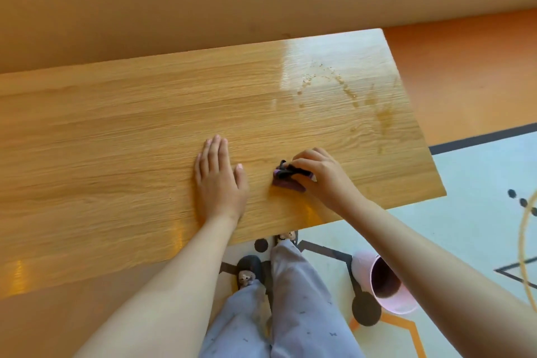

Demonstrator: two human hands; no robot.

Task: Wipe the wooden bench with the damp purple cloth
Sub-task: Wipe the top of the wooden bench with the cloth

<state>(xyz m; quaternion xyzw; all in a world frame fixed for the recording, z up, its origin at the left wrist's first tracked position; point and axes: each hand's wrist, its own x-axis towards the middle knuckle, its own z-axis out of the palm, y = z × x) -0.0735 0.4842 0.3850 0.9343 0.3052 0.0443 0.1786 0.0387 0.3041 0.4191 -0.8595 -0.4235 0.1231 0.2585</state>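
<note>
Two hands on worktop [116, 125]: left hand [219, 180] flat, fingers straight; right hand [322, 176] grips purple cloth [286, 179], bunched beneath its fingers.

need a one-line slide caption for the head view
Right hand grips purple cloth on wooden bench; left hand rests flat beside it; brown smears lie beyond.

Bright daylight, glare on the bench [334, 49], wide-angle edge distortion

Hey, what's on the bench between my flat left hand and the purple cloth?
Nothing: in the head view, only bare wood of the bench separates the left hand from the purple cloth gripped by the right hand.
</note>
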